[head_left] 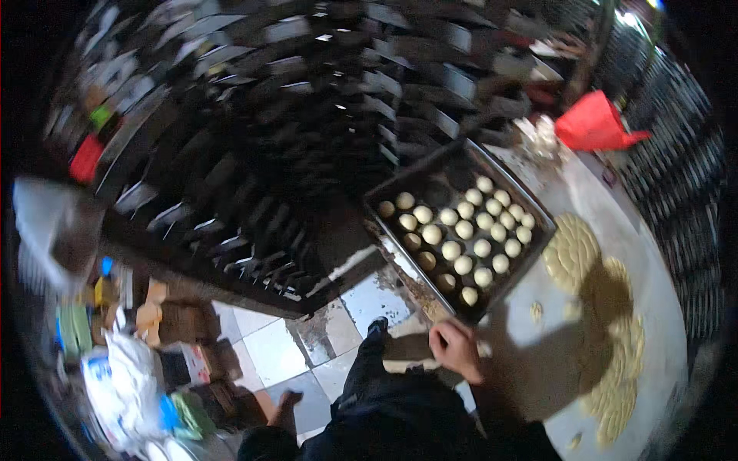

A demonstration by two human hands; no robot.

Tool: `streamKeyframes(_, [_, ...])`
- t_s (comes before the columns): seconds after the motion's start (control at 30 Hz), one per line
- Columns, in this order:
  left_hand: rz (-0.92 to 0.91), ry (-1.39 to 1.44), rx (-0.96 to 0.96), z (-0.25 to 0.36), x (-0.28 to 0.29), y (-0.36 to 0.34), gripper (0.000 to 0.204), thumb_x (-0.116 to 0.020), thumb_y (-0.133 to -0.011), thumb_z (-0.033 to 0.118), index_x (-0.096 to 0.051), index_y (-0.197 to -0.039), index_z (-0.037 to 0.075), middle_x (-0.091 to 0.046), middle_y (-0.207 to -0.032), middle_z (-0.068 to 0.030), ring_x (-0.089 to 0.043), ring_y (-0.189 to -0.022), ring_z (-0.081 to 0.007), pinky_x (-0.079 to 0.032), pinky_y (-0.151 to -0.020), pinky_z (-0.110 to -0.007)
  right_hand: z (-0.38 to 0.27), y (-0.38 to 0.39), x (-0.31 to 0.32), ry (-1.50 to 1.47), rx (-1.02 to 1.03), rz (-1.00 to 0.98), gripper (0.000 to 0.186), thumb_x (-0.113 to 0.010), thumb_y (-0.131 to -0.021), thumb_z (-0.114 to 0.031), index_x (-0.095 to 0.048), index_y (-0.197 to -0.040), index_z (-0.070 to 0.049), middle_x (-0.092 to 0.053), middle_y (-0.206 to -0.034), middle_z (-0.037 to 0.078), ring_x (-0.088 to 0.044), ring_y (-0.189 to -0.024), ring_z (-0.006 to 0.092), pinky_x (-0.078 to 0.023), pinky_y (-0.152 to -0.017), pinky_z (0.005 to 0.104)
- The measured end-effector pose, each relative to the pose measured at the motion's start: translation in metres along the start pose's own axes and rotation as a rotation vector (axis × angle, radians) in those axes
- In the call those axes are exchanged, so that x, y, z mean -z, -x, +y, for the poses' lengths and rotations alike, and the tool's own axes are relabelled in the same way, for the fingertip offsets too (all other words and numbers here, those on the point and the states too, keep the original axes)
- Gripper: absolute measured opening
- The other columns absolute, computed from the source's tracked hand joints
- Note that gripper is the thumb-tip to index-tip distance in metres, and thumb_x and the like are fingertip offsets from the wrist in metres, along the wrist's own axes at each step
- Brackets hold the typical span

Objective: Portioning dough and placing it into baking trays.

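Note:
My right hand (455, 349) is curled closed at the table's edge, just below the near corner of a dark square baking tray (503, 296). Whether anything is inside its fingers is hidden. Rows of small pale dough balls (463, 229) sit in the tray, with some gaps toward its far side. My left hand (284, 409) hangs low over the tiled floor, away from the table; it is small and dim, and its fingers are unclear. On the pale table (530, 346), right of the tray, lie a rounded dough slab (573, 253) and a longer dough slab (615, 376), both cut into strips.
Tall dark racks (231, 200) stand ahead and to the left. A red bag (596, 123) lies at the table's far end. White plastic bags (127, 384) and cardboard boxes (181, 323) crowd the lower left beside the tiles (277, 349). Small dough scraps (536, 310) dot the table.

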State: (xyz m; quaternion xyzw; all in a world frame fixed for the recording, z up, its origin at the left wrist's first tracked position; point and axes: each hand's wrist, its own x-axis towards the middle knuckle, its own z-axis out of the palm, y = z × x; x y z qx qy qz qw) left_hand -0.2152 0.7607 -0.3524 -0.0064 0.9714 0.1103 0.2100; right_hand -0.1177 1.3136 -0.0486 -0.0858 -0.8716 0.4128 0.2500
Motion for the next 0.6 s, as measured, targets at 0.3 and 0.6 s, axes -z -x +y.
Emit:
streamKeyframes(0.3, [0.006,0.480,0.157,-0.016,-0.029,0.241,0.059,-0.051,-0.086,0.056,-0.063,-0.075,-0.001,-0.062,-0.065,-0.0203,-0.062,-0.063,-0.0342,-0.045,-0.060,-0.045,-0.039,0.114,0.010,-0.157,-0.272,-0.267,0.031,-0.069,-0.082,-0.024,-0.050,-0.069,-0.004,-0.044,-0.056,0.000,-0.041,-0.052,0.0091,-0.035,-0.048,0.0265])
streamKeyframes(0.6, [0.669,1.031,0.359,-0.042,0.102,0.403,0.043,-0.061,-0.088,0.035,-0.053,-0.060,0.004,-0.038,-0.051,0.0004,-0.034,-0.054,-0.0089,-0.032,-0.049,-0.032,-0.129,0.177,-0.157,0.018,0.128,-0.813,0.024,-0.065,-0.081,-0.024,-0.060,-0.067,-0.005,-0.062,-0.062,0.006,-0.051,-0.052,0.0174,-0.040,-0.051,0.0316])
